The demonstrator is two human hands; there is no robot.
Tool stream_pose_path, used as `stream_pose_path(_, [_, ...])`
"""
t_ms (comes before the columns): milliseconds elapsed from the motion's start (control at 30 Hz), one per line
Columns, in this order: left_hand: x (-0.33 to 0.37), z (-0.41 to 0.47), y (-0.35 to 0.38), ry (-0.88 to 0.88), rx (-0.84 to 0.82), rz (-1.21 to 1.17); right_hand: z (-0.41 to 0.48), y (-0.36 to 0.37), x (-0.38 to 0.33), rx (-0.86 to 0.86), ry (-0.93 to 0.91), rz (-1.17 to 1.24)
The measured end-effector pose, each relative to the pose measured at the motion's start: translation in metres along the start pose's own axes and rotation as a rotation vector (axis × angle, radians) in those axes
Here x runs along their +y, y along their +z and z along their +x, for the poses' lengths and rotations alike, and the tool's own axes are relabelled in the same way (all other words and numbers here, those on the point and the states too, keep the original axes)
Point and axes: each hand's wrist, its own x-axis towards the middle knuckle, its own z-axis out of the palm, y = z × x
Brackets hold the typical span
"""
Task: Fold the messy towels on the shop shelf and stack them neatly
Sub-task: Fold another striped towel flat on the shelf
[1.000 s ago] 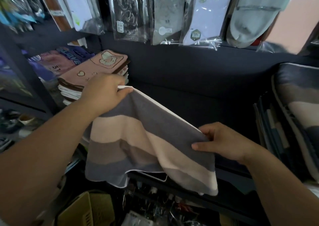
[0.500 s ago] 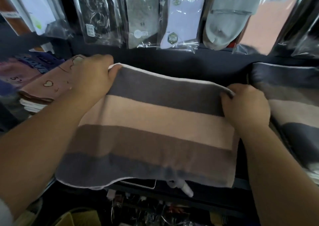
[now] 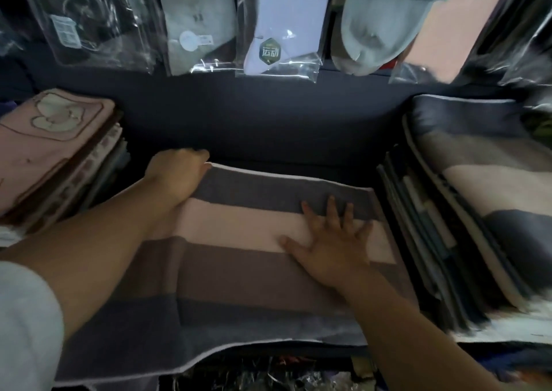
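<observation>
A striped towel (image 3: 239,271) is spread flat on the dark shelf (image 3: 254,127), its near edge overhanging the front. The right hand (image 3: 331,247) is laid flat on it with fingers splayed wide, gripping nothing. At ten o'clock from that hand, the towel's far left corner is met by the left hand (image 3: 176,178); whether it is pinched cannot be told. A pink stack (image 3: 50,151) is seen at nine o'clock, a striped stack (image 3: 484,211) at three, and packaged socks (image 3: 268,26) at twelve.

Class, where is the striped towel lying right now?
The striped towel lies flat on the dark shelf at centre, between the pink towel stack on the left and the striped stack on the right.
</observation>
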Motion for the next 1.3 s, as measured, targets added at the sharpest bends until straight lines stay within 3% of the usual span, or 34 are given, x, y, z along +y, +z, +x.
stream_pose_path(267, [-0.011,0.033,0.014,0.140,0.064,-0.047,0.028,-0.008,0.008,0.030,0.025,-0.014])
stream_pose_path(400, [-0.015,0.029,0.016,0.125,-0.057,-0.040,0.039,-0.013,0.013,0.044,0.053,-0.034])
stream_pose_path(667, [-0.020,-0.084,-0.038,0.028,0.107,-0.110,0.046,-0.029,0.015,-0.002,0.029,-0.109])
stream_pose_path(800, [-0.028,-0.163,-0.044,-0.170,0.083,-0.121,0.039,-0.037,-0.039,0.141,-0.170,-0.226])
stream_pose_path(900, [-0.027,-0.200,-0.043,-0.256,0.050,-0.154,0.018,-0.023,-0.103,0.137,-0.459,-0.095])
stream_pose_path(1033, [-0.018,-0.240,-0.053,-0.372,0.359,-0.271,0.000,0.012,-0.142,-0.021,-0.674,-0.072])
stream_pose_path(1133, [-0.008,-0.270,-0.055,-0.773,0.434,-0.515,0.006,0.022,-0.141,-0.012,-0.662,-0.131])
stream_pose_path(1233, [-0.007,-0.289,-0.050,-1.125,0.339,-0.830,0.007,0.019,-0.139,-0.028,-0.678,-0.144])
stream_pose_path(1300, [-0.004,-0.294,-0.049,-1.257,0.266,-1.043,0.007,0.017,-0.138,-0.031,-0.678,-0.152])
